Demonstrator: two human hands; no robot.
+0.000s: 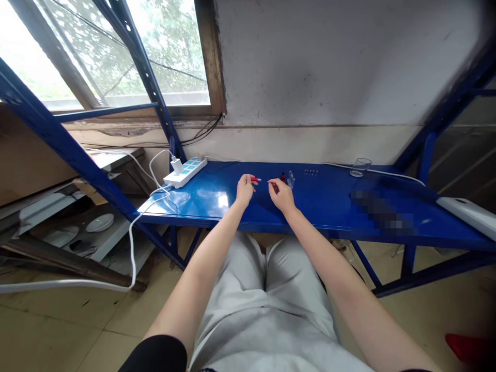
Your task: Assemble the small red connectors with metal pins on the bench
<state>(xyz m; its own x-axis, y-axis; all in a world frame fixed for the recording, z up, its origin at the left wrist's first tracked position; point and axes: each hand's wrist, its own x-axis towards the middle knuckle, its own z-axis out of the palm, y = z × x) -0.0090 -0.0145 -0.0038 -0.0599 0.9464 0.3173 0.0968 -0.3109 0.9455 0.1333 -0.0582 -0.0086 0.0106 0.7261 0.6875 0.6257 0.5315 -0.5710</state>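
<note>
Over the blue tabletop (209, 182), my left hand (245, 190) is closed around a slim red pen-like piece (254, 179) whose pale tip points right. A short gap away, my right hand (282, 194) has its thumb and fingers pinched together near that tip. Whatever sits in this pinch is too small to make out. Just behind the right hand lie some red and black pieces (283, 177) and clear plastic pieces (291, 180), partly hidden by it. Farther back, several tiny metallic parts (311, 172) are set out in a row.
A white power strip (186, 172) with a plugged-in cord occupies the table's left end. Toward the right are a clear cup (360, 167), a blurred dark object (382, 212) and a white device (468, 214). Blue uprights and a wall border the table.
</note>
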